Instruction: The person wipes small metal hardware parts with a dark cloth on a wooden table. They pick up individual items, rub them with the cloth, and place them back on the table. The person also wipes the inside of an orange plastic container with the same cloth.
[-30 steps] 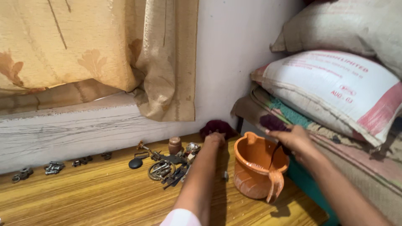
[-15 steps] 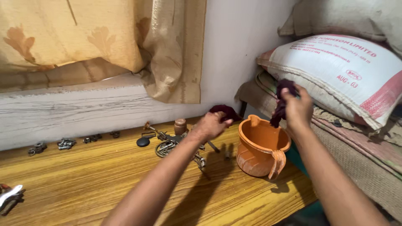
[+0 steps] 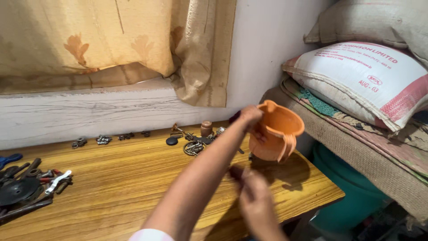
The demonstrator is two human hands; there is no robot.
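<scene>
My left hand [image 3: 250, 116] grips the rim of an orange plastic mug [image 3: 278, 131] and holds it tilted above the right end of the wooden table [image 3: 133, 178]. My right hand [image 3: 255, 198] is low in front, blurred, closed on a small dark maroon cloth [image 3: 235, 172]. Behind the mug, part of another maroon cloth [image 3: 234, 117] shows by the wall. A pile of small metal parts [image 3: 196, 146] and a brown knob [image 3: 206, 128] lie just left of the mug.
Small metal bits [image 3: 103, 139] line the wall. Tools and a black disc [image 3: 18, 191] lie at the table's left edge. Stacked sacks [image 3: 365, 76] rest on a cloth-covered ledge at right, a teal container [image 3: 352, 196] below. A curtain [image 3: 133, 44] hangs above.
My left hand left the cloth by the wall, took the mug's rim and lifted it off the table. My right hand came down from the sacks toward me with the maroon cloth.
</scene>
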